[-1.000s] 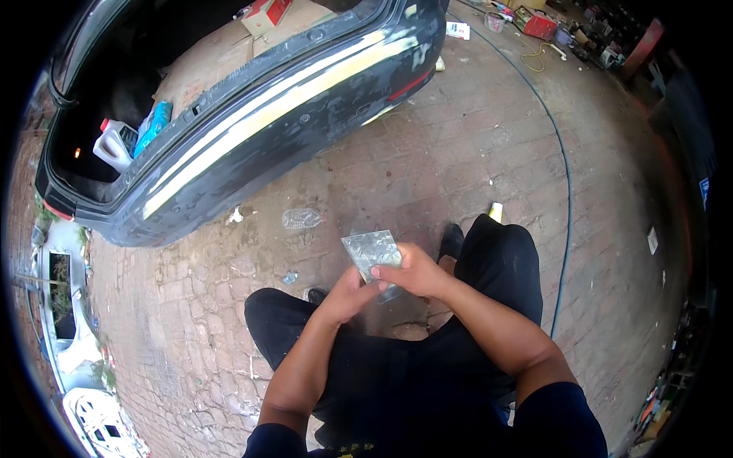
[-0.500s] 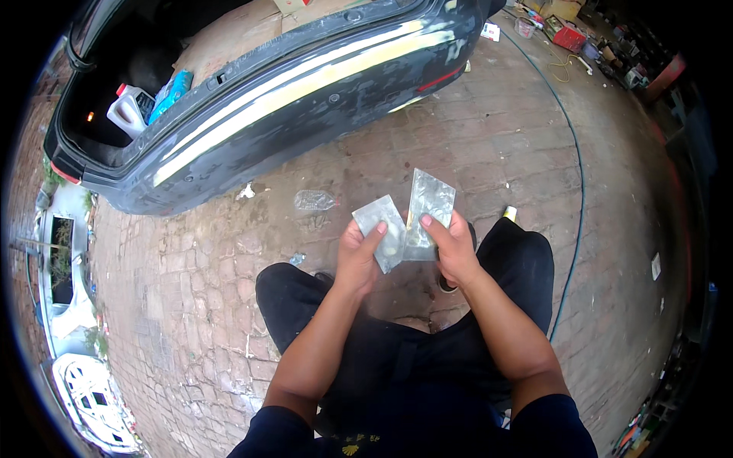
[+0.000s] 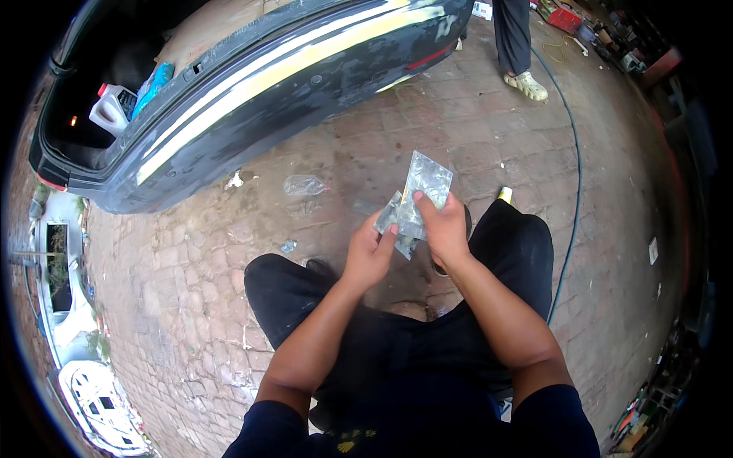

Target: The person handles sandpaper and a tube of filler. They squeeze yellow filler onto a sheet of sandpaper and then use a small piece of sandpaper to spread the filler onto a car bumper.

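My left hand [image 3: 372, 253] grips a small flat grey putty scraper [image 3: 387, 219], its thumb on the plate's face. A larger rectangular putty scraper [image 3: 425, 183], smeared with pale residue, is pinched in my right hand [image 3: 447, 227]. The larger plate overlaps the smaller one, so part of the left one is hidden. Both hands are closed, side by side above my lap. Ahead on the left, a dark car bumper [image 3: 252, 145] carries long pale-yellow filler stripes [image 3: 305, 59].
On the brick paving [image 3: 191, 282] lies a clear plastic bottle [image 3: 305, 185]. A hose [image 3: 578, 183] curves along the right. Another person's leg and pale clog [image 3: 525, 85] stand at the upper right. A white jug [image 3: 113, 109] sits in the car's open trunk. Near my right knee is a yellow-white container [image 3: 505, 195].
The smaller scraper has turned and slid behind the larger one as my hands came together. Another person's leg has come into view at the upper right.
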`<state>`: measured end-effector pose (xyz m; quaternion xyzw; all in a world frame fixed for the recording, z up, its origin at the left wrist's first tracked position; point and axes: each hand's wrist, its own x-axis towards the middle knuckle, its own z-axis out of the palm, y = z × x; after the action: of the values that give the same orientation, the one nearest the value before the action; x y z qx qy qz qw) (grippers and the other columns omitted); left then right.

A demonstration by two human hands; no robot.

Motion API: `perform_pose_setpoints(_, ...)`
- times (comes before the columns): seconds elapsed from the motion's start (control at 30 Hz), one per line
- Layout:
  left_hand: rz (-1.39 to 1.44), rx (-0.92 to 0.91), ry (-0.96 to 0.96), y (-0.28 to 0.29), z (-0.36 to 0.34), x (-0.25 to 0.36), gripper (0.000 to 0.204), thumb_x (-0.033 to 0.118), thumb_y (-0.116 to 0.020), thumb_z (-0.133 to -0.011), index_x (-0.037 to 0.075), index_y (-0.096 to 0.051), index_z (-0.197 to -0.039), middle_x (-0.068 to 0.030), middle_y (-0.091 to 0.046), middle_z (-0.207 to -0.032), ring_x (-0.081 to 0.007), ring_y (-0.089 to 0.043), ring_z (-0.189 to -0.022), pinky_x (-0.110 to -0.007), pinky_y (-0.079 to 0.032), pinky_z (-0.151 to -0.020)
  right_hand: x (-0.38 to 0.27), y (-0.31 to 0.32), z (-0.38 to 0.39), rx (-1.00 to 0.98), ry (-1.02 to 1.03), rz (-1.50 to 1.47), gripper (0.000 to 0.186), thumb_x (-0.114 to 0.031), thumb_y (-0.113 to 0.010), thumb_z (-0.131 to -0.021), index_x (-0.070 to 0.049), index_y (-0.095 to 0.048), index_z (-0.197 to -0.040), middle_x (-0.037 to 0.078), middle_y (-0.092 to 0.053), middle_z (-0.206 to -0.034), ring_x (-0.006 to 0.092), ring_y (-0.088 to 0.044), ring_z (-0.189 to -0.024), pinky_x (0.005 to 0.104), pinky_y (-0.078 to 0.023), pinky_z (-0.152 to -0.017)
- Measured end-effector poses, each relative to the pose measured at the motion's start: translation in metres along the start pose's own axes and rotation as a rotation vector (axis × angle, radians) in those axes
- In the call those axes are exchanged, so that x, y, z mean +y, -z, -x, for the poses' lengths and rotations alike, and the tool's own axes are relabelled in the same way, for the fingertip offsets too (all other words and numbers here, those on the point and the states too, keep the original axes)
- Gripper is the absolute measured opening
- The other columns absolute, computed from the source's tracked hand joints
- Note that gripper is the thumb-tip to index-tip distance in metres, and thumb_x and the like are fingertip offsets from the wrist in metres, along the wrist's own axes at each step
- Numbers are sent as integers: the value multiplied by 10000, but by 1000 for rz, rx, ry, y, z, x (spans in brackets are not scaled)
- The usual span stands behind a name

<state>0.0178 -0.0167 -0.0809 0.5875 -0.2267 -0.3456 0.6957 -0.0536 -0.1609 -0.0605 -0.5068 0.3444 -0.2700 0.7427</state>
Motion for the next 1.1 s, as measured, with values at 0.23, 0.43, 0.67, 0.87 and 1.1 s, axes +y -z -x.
perform_pose_setpoints(0.23, -143, -137, -17, 6, 11, -5, 410, 52, -575, -1039, -21, -543, -1441, -40, -694, -1145, -94, -607, -1001, -290, -509, -891, 11, 15, 7, -197, 133, 370, 230, -214, -734, -958, 1, -720, -1036, 94, -745, -830, 125, -659, -755, 346, -542, -712)
perform_pose_setpoints(0.43, -134, -256, 196, 22, 10, -10, 391, 52, -625, -1014, 13, -547, -1395, -36, -642, -1317, -129, -572, -1224, -319, -435, -1071, 4, 17, 14, -478, -66, 449, 165, -156, -709, -1006, -16, -706, -1093, 7, -731, -930, 77, -636, -824, 286, -532, -741)
perform_pose_setpoints(0.67, 64, -98, 215, 2, 11, 19, 354, 135, -585, -1074, 14, -596, -1407, -28, -678, -1256, -115, -607, -1119, -309, -489, -994, -2, 19, -2, -292, 41, 132, 162, -126, -691, -1016, -8, -691, -1127, 1, -731, -965, 78, -639, -819, 299, -540, -715)
perform_pose_setpoints(0.87, -20, -151, 117, 8, 8, -12, 363, 144, -574, -1089, 11, -568, -1427, -29, -651, -1317, -115, -575, -1202, -316, -430, -1072, -1, 17, 13, -314, 77, 434, 217, -222, -722, -979, -17, -722, -1050, 65, -754, -887, 103, -643, -776, 335, -535, -750)
perform_pose_setpoints(1.1, -35, -179, 155, 12, 11, 9, 290, 155, -633, -1067, 23, -629, -1325, -24, -685, -1242, -99, -607, -1107, -298, -465, -1003, -15, 21, 9, -370, 114, 548, 274, -281, -745, -972, -22, -725, -1059, 88, -772, -916, 168, -687, -815, 346, -546, -787)
